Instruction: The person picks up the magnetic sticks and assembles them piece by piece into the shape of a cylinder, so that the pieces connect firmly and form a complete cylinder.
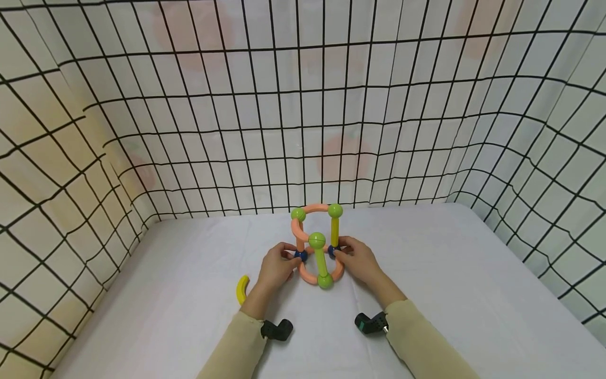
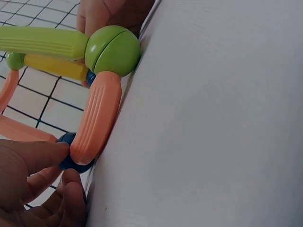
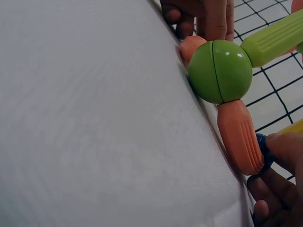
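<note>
A toy frame (image 1: 318, 245) of orange, green and yellow sticks joined by balls is stood on the white tabletop (image 1: 454, 273). A blue ball (image 1: 300, 255) on the frame's left side is pinched by the left hand (image 1: 276, 266). Another blue ball (image 1: 333, 251) on its right side is pinched by the right hand (image 1: 360, 260). Held from both sides like this, the frame is likely kept from tipping. A loose yellow curved stick (image 1: 242, 289) is left lying to the left of the frame.

A white table (image 1: 473, 273) stood under soft even light, enclosed on three sides by a pale cloth (image 1: 189, 105) with black grid lines.
</note>
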Demonstrator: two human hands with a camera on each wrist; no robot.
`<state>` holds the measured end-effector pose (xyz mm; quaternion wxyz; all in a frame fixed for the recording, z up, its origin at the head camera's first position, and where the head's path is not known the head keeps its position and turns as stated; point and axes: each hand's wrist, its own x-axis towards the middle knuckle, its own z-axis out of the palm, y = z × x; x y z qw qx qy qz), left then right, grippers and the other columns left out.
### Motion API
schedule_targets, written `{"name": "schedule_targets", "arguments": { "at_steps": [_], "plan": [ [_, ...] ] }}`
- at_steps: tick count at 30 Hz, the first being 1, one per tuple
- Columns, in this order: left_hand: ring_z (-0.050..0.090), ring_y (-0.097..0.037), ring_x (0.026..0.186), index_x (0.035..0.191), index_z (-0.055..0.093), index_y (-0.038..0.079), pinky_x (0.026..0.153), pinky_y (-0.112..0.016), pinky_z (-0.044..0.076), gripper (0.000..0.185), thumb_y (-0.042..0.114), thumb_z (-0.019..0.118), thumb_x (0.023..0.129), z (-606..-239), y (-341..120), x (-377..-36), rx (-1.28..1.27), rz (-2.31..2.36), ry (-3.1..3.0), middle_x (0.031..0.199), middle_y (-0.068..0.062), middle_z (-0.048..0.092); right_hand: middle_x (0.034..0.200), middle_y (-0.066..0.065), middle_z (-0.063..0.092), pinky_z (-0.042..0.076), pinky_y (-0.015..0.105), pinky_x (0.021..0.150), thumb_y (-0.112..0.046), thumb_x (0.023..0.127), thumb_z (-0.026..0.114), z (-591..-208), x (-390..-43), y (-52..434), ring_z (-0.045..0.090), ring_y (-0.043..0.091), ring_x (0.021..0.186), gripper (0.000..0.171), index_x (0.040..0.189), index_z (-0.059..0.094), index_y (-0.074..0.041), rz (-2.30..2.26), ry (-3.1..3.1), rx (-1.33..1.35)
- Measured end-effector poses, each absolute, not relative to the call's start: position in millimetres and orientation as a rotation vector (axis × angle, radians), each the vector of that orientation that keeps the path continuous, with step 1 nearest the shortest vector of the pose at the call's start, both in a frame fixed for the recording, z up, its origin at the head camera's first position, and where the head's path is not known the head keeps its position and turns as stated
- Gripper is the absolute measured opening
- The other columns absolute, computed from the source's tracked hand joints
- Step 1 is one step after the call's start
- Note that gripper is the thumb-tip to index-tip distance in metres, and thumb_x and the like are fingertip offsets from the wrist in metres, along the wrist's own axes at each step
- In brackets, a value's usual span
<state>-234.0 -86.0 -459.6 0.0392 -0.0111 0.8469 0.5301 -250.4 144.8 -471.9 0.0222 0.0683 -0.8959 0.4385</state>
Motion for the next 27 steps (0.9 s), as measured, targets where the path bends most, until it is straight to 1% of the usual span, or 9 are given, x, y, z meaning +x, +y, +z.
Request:
{"name": "schedule_targets", "arguments": {
  "at_steps": [6, 10, 17, 20, 27],
  "plan": [
    [0.053, -0.011, 0.056, 0.119, 0.062, 0.009, 0.052, -0.022, 0.045, 0.030, 0.016, 0.071, 0.091, -460.9, -84.8, -234.3, -0.040, 1.613, 2.619, 0.091, -0.005, 0.059, 0.122, 0.009, 0.068, 0.049, 0.047, 0.092, -0.023, 0.096, 0.065, -473.0, -251.0, 146.2, 0.062, 0.023, 0.103, 0.040, 0.133, 0.061, -0.010, 1.331, -2.779, 0.225],
    [0.054, -0.012, 0.059, 0.119, 0.063, 0.009, 0.055, -0.023, 0.046, 0.030, 0.016, 0.071, 0.091, -460.9, -84.2, -233.3, -0.044, 1.599, 2.637, 0.091, -0.005, 0.060, 0.118, 0.008, 0.069, 0.048, 0.045, 0.091, -0.023, 0.095, 0.066, -472.4, -250.3, 146.5, 0.061, 0.023, 0.101, 0.039, 0.132, 0.062, -0.011, 1.340, -2.778, 0.214],
    [0.054, -0.012, 0.058, 0.118, 0.063, 0.009, 0.052, -0.022, 0.045, 0.030, 0.016, 0.071, 0.091, -460.2, -85.0, -234.8, -0.035, 1.570, 2.634, 0.090, -0.005, 0.060, 0.114, 0.008, 0.070, 0.048, 0.044, 0.090, -0.023, 0.095, 0.067, -473.0, -247.9, 148.6, 0.062, 0.022, 0.099, 0.038, 0.131, 0.062, -0.011, 1.319, -2.785, 0.226],
    [0.054, -0.011, 0.057, 0.119, 0.062, 0.008, 0.051, -0.021, 0.045, 0.030, 0.017, 0.071, 0.091, -458.7, -85.3, -237.2, 0.009, 1.546, 2.622, 0.089, -0.006, 0.061, 0.115, 0.007, 0.070, 0.049, 0.045, 0.090, -0.023, 0.095, 0.066, -473.2, -246.9, 150.5, 0.062, 0.022, 0.100, 0.037, 0.130, 0.062, -0.012, 1.303, -2.790, 0.218],
    [0.057, -0.013, 0.057, 0.119, 0.061, 0.006, 0.049, -0.021, 0.045, 0.028, 0.014, 0.069, 0.093, -454.2, -85.4, -240.8, 0.052, 1.533, 2.606, 0.084, -0.006, 0.062, 0.122, 0.010, 0.069, 0.049, 0.048, 0.096, -0.024, 0.094, 0.068, -472.2, -244.0, 152.5, 0.063, 0.024, 0.104, 0.036, 0.127, 0.062, -0.010, 1.295, -2.790, 0.230]
  ]
}}
